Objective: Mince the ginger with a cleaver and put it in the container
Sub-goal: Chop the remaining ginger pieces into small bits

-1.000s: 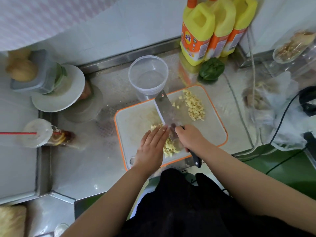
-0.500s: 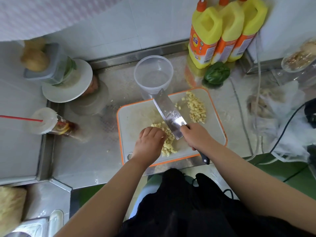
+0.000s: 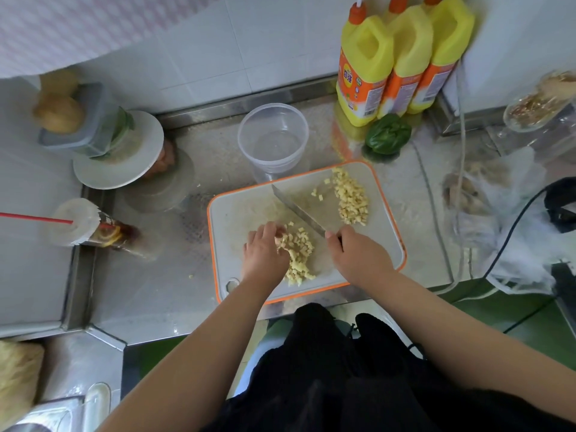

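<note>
Ginger pieces [image 3: 299,254] sit in a loose pile at lower centre of the cutting board [image 3: 237,213], white with an orange rim, mid-frame. Second pile of diced ginger [image 3: 350,198] at the board's upper right, a few stray cubes just left of it.

Left hand [image 3: 265,254] is on the left edge of the near pile, fingers curled down over the pieces; can't tell whether it actually pinches any. Right hand [image 3: 358,257] is wrapped round the cleaver handle; handle itself hidden under the hand. Cleaver [image 3: 297,210] blade runs from the hand toward upper left, seen nearly edge-on, between the two piles. Whether the edge touches the board: can't tell.

Clear plastic container [image 3: 273,138] stands upright just beyond the board's top edge, nothing visible inside.

Steel counter [image 3: 149,275] under everything. Three yellow bottles with orange labels [image 3: 402,57] against the wall at upper right, a green pepper [image 3: 388,134] just in front of them. Iced drink cup with red straw [image 3: 90,227] at left. White plate [image 3: 118,151] with a grey box on top at upper left.
</note>
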